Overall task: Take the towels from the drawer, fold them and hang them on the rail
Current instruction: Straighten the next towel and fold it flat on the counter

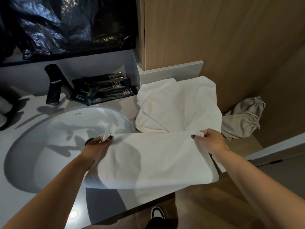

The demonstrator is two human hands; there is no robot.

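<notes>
Bathroom counter [41, 179] beside the sink: folding under way.
Left hand [94, 144] and right hand [212, 140] pinch a half-folded towel's [153, 159] far corners; another towel [178, 104] lies crumpled behind; hanging remains, rail unseen.

— What are you wearing on your arms?
— Nothing; both of your forearms are bare, no sleeves showing.
— And your nails?
— Dark glittery polish on your left hand [97, 142] and right hand [212, 140]. Your shoe [158, 212] is black and white.

A grey countertop [19, 166] bears a sink [49, 138], faucet [53, 85], dark packets [102, 90] and white towels [178, 106].
</notes>
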